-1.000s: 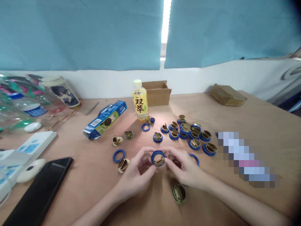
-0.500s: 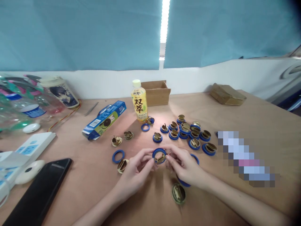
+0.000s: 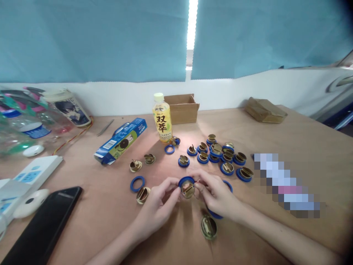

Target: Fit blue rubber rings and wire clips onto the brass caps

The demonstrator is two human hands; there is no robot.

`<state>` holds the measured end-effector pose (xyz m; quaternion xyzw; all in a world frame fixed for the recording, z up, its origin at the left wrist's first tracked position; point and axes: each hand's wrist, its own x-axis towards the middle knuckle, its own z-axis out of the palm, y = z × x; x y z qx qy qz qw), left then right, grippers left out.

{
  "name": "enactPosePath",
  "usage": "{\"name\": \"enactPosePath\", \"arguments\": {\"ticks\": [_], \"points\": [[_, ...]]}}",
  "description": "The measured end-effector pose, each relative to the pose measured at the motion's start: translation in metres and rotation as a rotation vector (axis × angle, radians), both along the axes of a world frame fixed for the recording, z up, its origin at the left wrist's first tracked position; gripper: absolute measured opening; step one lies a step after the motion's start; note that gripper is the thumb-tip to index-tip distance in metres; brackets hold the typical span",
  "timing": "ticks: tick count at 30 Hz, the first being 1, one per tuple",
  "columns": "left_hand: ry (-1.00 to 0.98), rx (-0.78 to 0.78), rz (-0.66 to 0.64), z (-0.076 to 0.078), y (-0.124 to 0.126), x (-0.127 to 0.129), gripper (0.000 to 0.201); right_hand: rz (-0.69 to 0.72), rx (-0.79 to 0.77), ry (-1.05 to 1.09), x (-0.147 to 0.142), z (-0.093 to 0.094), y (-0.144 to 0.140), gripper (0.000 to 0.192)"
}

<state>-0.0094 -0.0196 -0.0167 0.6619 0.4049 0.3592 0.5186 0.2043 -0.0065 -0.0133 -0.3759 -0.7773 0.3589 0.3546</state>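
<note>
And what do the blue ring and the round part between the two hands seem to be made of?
The blue ring looks like plastic, perhaps rubber: smooth and evenly coloured, without metallic shine. The round part seems to be metal, shiny and gold-coloured, with bright reflections; whether solid brass or only plated, I cannot tell.

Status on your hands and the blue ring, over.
Left hand, right hand: fingertips on blue ring and brass piece. Full seating unclear. Loose brass disc just nearer you.

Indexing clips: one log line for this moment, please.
left hand + right hand: pinching brass part with blue ring | fit: unclear
</note>
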Motion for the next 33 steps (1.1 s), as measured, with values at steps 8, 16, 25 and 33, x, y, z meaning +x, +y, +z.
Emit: {"name": "enactPosePath", "arguments": {"ticks": [8,16,25,33], "points": [[-0.089,-0.09,0.017,-0.004,0.0,-0.002,0.021,-0.012,0.099,-0.067,0.0,-0.001,-0.001,0.019],[-0.13,-0.15,0.031,-0.009,0.001,0.0,0.034,0.075,0.223,-0.105,-0.001,0.003,-0.002,0.008],[-0.114,-0.181,0.082,-0.009,0.005,0.002,0.04,-0.137,0.157,-0.278,0.006,0.01,0.004,0.013],[-0.106,-0.19,0.089,-0.007,0.004,0.001,0.039,-0.099,0.148,-0.513,0.008,0.01,0.006,0.028]]}}
